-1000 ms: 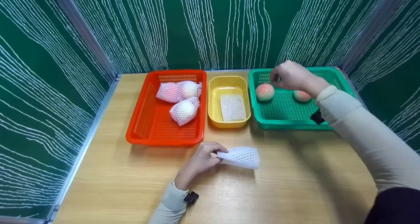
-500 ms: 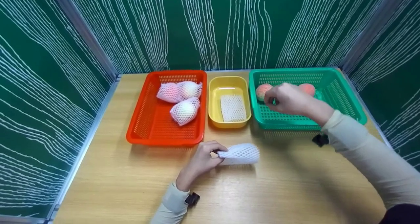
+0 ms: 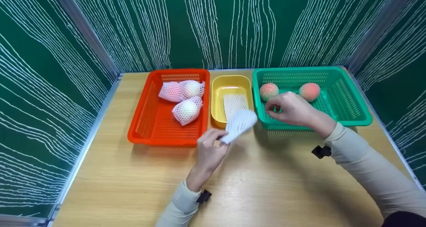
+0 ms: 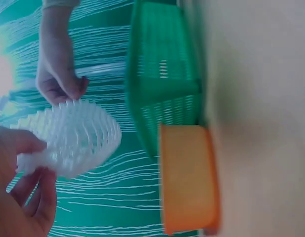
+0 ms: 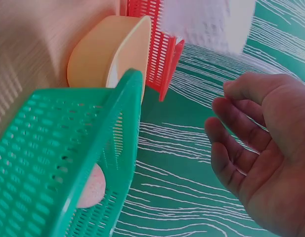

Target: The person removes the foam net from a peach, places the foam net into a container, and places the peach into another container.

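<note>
Left grip (image 3: 210, 150) on white foam net (image 3: 241, 124), nearer yellow tray (image 3: 217, 102) than before

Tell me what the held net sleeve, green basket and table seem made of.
Net sleeve: probably matte plastic foam, judging by its white open mesh.
Green basket: likely moulded plastic, slightly glossy, with slotted walls and bright glints.
Table: wood or wood-look laminate, satin; its grain shows.
</note>
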{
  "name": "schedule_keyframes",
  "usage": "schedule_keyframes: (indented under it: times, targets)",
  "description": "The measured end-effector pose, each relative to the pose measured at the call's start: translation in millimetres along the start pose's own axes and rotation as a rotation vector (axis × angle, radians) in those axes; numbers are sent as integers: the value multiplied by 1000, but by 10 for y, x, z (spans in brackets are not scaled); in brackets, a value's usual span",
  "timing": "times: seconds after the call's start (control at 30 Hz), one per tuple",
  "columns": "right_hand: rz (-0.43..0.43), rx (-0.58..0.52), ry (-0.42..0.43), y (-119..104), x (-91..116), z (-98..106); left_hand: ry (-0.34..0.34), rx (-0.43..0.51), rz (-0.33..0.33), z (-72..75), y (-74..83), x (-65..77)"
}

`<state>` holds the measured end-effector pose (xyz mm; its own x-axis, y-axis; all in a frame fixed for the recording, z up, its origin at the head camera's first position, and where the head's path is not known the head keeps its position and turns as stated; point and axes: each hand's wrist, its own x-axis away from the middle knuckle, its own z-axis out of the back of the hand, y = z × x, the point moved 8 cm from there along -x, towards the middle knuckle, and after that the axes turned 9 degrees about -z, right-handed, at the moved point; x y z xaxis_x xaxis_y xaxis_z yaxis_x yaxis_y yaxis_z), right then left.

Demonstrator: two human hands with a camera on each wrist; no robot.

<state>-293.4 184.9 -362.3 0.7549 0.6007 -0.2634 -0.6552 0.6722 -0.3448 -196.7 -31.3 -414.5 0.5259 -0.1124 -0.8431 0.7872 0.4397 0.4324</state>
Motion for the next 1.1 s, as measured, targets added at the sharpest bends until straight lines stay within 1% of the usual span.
schedule_keyframes:
  times: [0.1, 0.2, 0.3, 0.47, 0.53, 0.63, 0.7, 0.8, 0.87, 0.93, 1.03, 1.1]
  targets:
    - [-26, -15, 9, 20, -10, -27, 36, -106, -39, -19, 30, -199]
    - [-49, -50, 15, 37, -23, -64, 27, -226, -77, -92, 20, -398]
    - [-63, -86, 20, 51, -33, -110, -16, -339, -83, -210, -47, -556]
    - [-79, -127, -6, 60, -38, -217, -119, -487, -35, -455, -269, -673]
    - [-87, -144, -22, 61, -36, -257, -163, -554, -26, -563, -366, -692]
    - [-101, -170, -45, 75, -23, -313, -223, -667, -36, -725, -495, -709]
    - [-116, -192, -62, 90, -10, -349, -245, -729, -42, -812, -575, -694]
    - [-130, -223, -84, 101, 6, -401, -271, -792, -30, -910, -701, -632]
    - [-136, -239, -94, 113, 20, -417, -291, -802, -4, -971, -785, -583]
    - [-138, -251, -101, 123, 34, -428, -333, -798, 34, -1029, -872, -531]
    - [-140, -264, -106, 132, 57, -435, -418, -764, 116, -1088, -995, -467]
    - [-144, -272, -109, 135, 74, -438, -472, -725, 185, -1109, -1070, -439]
